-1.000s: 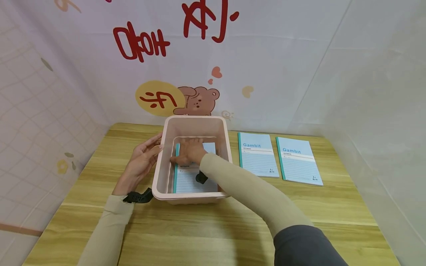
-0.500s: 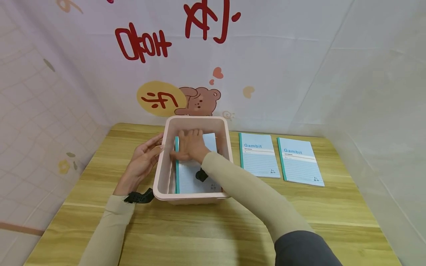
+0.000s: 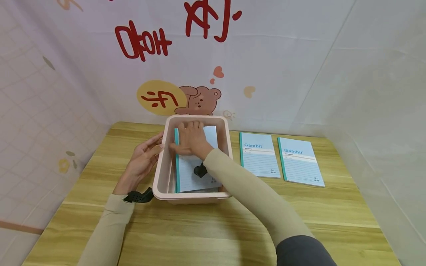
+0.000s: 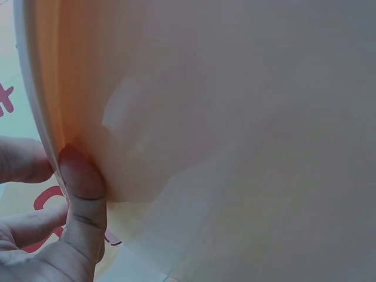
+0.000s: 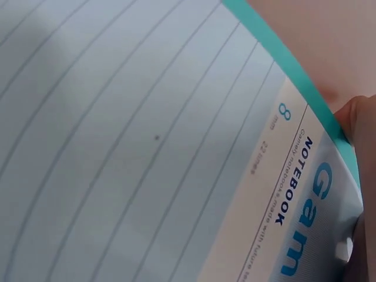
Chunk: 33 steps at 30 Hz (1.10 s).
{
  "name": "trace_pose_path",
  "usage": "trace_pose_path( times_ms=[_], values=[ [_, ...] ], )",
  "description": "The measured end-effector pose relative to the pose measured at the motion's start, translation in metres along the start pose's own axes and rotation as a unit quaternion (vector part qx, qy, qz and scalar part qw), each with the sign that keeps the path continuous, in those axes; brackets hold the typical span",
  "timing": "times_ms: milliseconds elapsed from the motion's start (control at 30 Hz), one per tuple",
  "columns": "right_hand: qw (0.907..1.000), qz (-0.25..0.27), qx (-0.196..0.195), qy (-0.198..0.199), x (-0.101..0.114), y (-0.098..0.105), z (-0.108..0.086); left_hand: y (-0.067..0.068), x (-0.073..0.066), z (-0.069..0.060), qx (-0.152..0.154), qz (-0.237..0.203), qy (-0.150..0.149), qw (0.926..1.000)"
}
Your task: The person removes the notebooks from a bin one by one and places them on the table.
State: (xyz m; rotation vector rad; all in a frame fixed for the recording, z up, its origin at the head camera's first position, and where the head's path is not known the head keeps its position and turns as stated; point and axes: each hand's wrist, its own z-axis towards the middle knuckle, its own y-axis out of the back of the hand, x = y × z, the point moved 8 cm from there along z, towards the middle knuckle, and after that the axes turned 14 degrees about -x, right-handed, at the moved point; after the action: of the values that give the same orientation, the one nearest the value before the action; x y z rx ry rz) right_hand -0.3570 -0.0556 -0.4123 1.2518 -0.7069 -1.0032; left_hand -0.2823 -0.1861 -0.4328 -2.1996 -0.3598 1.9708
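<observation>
Notebook (image 3: 189, 173) lies inside the bin (image 3: 191, 196), long axis running near to far like the bin's long sides, its teal spine (image 3: 178, 168) towards the bin's left wall. Its far end looks tipped up; a flat layer (image 3: 203, 190) shows beneath its near edge. The right hand (image 3: 193, 139) is the nearer, over its far half: thumb (image 3: 178, 148) at the spine, fingers (image 3: 196, 126) apart at the far edge, gripping it. The left hand (image 3: 143, 159) touches the bin's left side from outside, fingers slightly bent; whether they grip, I cannot tell. Two more notebooks, an inner one (image 3: 260, 157) and an outer one (image 3: 301, 164), lie on the tabletop (image 3: 196, 236), right of the bin.
</observation>
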Motion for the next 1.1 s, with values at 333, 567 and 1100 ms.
trace_pose_path(
  times_ms=[333, 567, 1100],
  values=[
    [0.9965, 0.074, -0.037, -0.004, -0.010, 0.025, 0.004, 0.000, -0.001, -0.001, 0.008, 0.005, -0.004, 0.9999],
    [0.9903, 0.109, -0.085, -0.001, -0.013, 0.042, 0.007, -0.001, -0.001, -0.001, 0.006, 0.001, -0.009, 0.9999],
    [0.9801, 0.144, -0.137, -0.003, -0.022, 0.087, 0.006, 0.001, -0.001, -0.002, 0.013, 0.002, -0.011, 0.9999]
  ],
)
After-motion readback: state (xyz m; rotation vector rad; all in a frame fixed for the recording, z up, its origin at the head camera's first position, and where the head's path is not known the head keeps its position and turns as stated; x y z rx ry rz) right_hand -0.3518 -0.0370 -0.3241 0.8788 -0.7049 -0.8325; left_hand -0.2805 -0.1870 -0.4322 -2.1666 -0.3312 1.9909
